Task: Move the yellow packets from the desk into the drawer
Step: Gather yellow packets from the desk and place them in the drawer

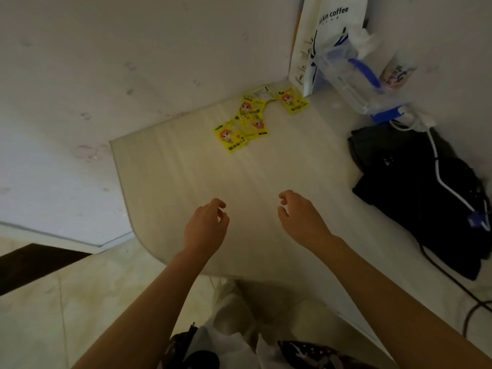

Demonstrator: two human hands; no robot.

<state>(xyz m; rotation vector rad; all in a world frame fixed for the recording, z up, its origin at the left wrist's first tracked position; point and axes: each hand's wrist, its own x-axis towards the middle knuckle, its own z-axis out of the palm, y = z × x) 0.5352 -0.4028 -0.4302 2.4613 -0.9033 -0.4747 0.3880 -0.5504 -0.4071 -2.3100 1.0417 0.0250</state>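
A: Where are the yellow packets (249,117)?
B: Scattered at the far end of the tabletop (213,177) near the wall, some overlapping, just left of a white coffee bag (323,35)

A: And the hands?
B: Left hand (206,226) and right hand (300,215) hover over the near tabletop, each grip released, fingers loosely curled, holding nothing, well apart from the packets

A: Anything else?
B: A black bag (415,193) lies at the right

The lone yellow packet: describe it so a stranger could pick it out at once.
Find the white coffee bag standing in the desk's far corner. The lone packet lies flat just before its base. The other packets overlap in a cluster to its left; this one lies apart.
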